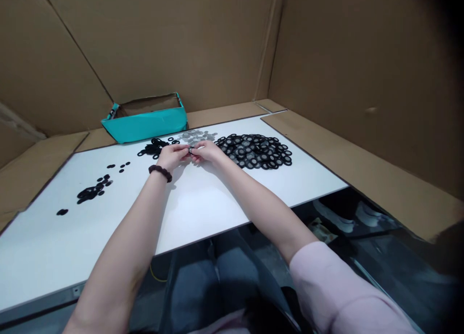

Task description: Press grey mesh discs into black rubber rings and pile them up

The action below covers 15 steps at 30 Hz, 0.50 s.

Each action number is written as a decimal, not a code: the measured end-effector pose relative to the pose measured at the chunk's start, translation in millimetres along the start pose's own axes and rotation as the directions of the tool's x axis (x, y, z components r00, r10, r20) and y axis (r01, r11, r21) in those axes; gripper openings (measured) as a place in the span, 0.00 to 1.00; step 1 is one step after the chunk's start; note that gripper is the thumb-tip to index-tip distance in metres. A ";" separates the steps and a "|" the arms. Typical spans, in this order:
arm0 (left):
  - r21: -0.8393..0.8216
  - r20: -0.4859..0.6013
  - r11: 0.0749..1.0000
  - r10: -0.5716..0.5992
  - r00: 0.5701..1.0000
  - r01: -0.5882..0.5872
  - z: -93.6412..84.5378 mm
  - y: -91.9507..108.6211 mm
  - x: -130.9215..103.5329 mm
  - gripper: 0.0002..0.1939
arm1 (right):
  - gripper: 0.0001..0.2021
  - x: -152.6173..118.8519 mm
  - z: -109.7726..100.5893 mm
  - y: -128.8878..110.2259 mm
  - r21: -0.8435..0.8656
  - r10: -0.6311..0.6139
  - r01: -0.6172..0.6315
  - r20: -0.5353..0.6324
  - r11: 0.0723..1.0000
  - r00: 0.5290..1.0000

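Now our left hand (174,158) and right hand (207,152), mid-frame, pinch a small dark ring (191,151) between nearly closed fingertips.

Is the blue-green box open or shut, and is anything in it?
The box is open: its brown inside shows over the teal front. Whether anything lies in it, I cannot tell; the front hides the bottom.

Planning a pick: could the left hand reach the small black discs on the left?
Probably yes: bare white tabletop leads from the left hand to the black discs, though its fingers hold a small piece.
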<state>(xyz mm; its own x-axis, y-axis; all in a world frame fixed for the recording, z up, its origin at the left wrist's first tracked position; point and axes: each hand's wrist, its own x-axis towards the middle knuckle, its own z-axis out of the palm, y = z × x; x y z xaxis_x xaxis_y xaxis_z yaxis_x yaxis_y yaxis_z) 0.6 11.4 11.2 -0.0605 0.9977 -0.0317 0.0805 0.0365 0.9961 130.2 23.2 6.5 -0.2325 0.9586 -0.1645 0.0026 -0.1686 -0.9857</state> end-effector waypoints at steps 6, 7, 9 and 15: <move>0.072 -0.015 0.997 -0.011 1.000 0.012 2.7 5.0 -3.4 0.03 | 0.12 3.2 -5.6 -0.6 -0.081 -0.014 0.019 0.071 0.997 0.997; 0.084 0.001 0.996 -0.008 1.000 0.008 2.1 5.0 -3.4 0.03 | 0.13 3.4 -5.9 -0.3 -0.119 -0.034 0.042 0.065 0.992 0.997; 0.096 0.024 0.995 -0.001 1.000 -0.001 0.4 4.4 -3.4 0.04 | 0.13 3.2 -6.2 0.2 -0.204 -0.078 0.083 0.033 0.975 0.996; 0.050 0.007 0.999 -0.010 1.000 0.009 0.2 1.4 -2.3 0.04 | 0.12 3.0 -8.7 -2.6 -0.322 -0.167 0.156 -0.009 0.934 0.986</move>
<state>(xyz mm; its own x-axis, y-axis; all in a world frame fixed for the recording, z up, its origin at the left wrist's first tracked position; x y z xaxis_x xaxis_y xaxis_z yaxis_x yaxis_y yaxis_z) 1.1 9.1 12.6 -0.0540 0.9977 -0.0419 0.1298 0.0486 0.9903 137.9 28.5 8.3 -0.2212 0.9752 0.0025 0.2791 0.0658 -0.9580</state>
